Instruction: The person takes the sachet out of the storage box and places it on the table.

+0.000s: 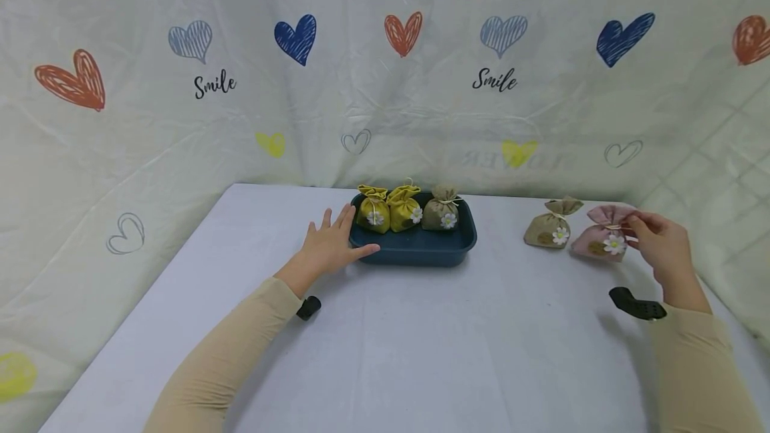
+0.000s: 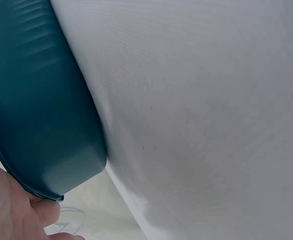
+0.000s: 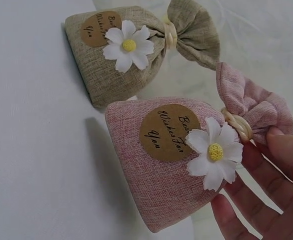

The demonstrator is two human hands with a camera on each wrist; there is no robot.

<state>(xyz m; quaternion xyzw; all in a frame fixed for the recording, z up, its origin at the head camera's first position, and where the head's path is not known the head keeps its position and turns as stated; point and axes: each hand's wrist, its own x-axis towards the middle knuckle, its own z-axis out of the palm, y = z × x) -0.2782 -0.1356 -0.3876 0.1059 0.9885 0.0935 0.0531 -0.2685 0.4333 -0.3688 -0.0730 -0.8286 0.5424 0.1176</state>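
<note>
My right hand (image 1: 664,249) pinches the gathered neck of a pink drawstring pouch (image 3: 161,165) between thumb and fingers. A white daisy and a round brown "Best Wishes For You" sticker decorate its front. Close beside it, a beige pouch (image 1: 544,231) with the same trim stands on the table. With fingers spread, my left hand (image 1: 327,246) touches the left end of a dark teal tub (image 1: 415,256). Inside the tub are two yellow pouches (image 1: 373,212) and a grey-beige pouch (image 1: 441,214), side by side along the back.
A white cloth covers the table (image 1: 421,339). Behind it hangs a pale curtain (image 1: 433,105) printed with hearts and "Smile". A black strap (image 1: 637,305) is on the right wrist and another black strap (image 1: 309,308) on the left.
</note>
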